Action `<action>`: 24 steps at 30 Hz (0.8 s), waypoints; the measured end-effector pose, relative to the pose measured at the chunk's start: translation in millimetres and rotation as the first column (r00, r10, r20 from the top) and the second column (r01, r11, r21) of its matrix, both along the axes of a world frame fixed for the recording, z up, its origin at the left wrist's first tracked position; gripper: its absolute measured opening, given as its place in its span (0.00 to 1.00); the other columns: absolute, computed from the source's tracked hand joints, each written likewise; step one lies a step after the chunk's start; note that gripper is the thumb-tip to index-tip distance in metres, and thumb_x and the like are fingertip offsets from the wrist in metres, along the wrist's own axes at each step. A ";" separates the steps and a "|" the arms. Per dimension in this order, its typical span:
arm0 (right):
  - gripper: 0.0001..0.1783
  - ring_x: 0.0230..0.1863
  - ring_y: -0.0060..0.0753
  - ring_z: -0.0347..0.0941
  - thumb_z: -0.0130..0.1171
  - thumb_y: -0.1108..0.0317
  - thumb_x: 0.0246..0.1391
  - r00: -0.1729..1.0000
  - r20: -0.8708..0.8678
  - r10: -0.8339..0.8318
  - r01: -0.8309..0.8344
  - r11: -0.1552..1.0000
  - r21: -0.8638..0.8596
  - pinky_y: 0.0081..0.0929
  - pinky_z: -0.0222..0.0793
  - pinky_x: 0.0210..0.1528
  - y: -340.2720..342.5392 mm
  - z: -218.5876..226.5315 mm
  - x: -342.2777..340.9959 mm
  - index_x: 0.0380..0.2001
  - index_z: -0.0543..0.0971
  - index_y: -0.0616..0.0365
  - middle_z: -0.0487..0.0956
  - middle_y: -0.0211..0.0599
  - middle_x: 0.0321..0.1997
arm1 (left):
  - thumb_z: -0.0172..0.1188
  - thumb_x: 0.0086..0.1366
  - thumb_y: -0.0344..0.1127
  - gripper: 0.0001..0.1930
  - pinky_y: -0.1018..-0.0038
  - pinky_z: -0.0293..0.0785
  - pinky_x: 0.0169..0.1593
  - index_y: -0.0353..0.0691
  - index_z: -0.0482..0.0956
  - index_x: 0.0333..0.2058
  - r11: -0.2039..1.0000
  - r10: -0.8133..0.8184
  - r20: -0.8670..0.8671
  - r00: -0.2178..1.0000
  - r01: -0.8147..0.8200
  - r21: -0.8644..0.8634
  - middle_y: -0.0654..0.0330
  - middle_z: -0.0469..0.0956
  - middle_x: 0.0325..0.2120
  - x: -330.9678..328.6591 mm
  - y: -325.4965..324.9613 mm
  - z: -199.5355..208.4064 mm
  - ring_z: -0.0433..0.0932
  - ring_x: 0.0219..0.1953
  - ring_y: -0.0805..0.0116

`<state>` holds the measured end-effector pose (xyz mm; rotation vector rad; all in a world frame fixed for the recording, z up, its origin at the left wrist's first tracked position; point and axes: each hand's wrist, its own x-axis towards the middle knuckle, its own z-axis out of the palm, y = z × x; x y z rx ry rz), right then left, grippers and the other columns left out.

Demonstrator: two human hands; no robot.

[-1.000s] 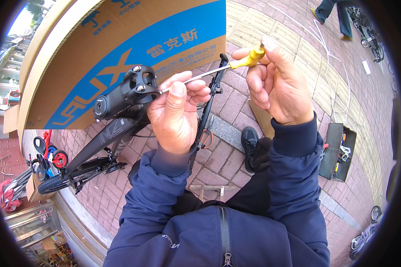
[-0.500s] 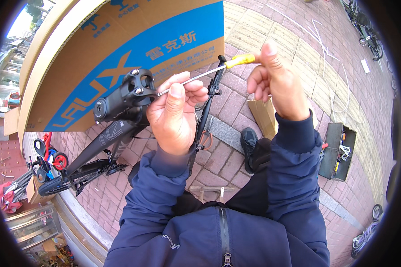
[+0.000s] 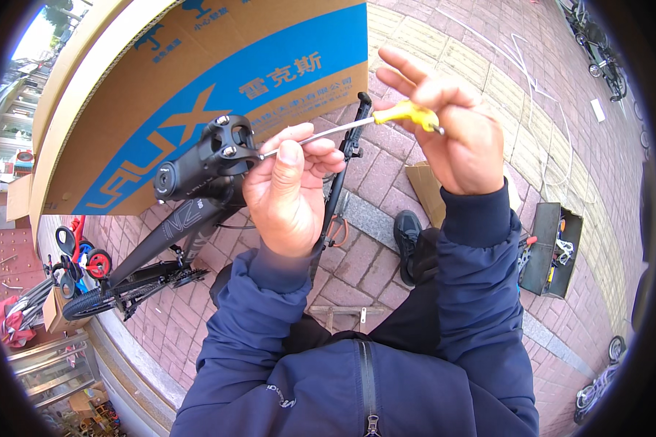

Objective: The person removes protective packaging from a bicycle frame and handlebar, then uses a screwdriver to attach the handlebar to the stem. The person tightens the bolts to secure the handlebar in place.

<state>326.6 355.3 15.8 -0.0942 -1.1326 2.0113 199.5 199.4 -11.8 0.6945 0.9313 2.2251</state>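
Note:
A black bicycle stem (image 3: pixel 197 162), its open clamp facing right, tops the front of a dark bicycle frame (image 3: pixel 169 237) left of centre. My left hand (image 3: pixel 288 193) pinches the thin steel shaft of a yellow-handled hex driver (image 3: pixel 407 113) between thumb and fingers, close to the clamp. The driver's tip meets the clamp's lower right edge; the exact contact is partly hidden by my fingers. Around the yellow handle my right hand (image 3: pixel 455 131) is open, fingers stretched out, with the handle against or just before its palm. Beyond my left wrist stands a black handlebar (image 3: pixel 353 131).
A large brown and blue cardboard box (image 3: pixel 284 44) stands behind the stem. An open toolbox (image 3: pixel 554 251) lies on the brick paving at right. Small wheeled toys (image 3: pixel 87 255) are at far left, a cardboard piece (image 3: pixel 428 193) near my shoe (image 3: pixel 408 244).
My right hand has turned and its fingers have spread and stretched upward to the left. The yellow handle has rotated, showing its metal end. My left hand stays nearly in place.

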 end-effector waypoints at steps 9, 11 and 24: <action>0.14 0.39 0.26 0.78 0.54 0.75 0.64 0.971 0.225 -0.080 -0.001 0.941 0.338 0.23 0.73 0.41 2.8 6.4 12.7 0.52 0.79 0.62 0.82 0.43 0.45 | 0.55 0.74 0.39 0.18 0.67 0.82 0.45 0.28 0.75 0.51 1.000 -0.003 0.018 1.000 0.003 0.011 0.52 0.83 0.37 0.2 1.0 1.2 0.83 0.38 0.63; 0.14 0.41 0.27 0.76 0.54 0.75 0.63 0.981 0.124 -0.152 0.090 0.910 0.404 0.27 0.72 0.46 2.6 5.2 7.8 0.50 0.80 0.63 0.81 0.41 0.47 | 0.54 0.74 0.39 0.18 0.67 0.82 0.45 0.28 0.75 0.51 1.000 0.006 0.040 0.999 -0.006 -0.006 0.51 0.83 0.37 0.1 0.7 0.9 0.83 0.37 0.63; 0.24 0.60 0.33 0.73 0.63 0.71 0.59 0.973 0.143 -0.181 0.135 0.949 0.284 0.29 0.72 0.58 -5.8 -6.3 -8.5 0.57 0.75 0.66 0.78 0.44 0.57 | 0.54 0.75 0.39 0.17 0.67 0.81 0.46 0.29 0.75 0.51 1.000 -0.003 0.000 1.000 0.003 0.010 0.52 0.82 0.37 -0.9 -1.3 -3.3 0.83 0.37 0.64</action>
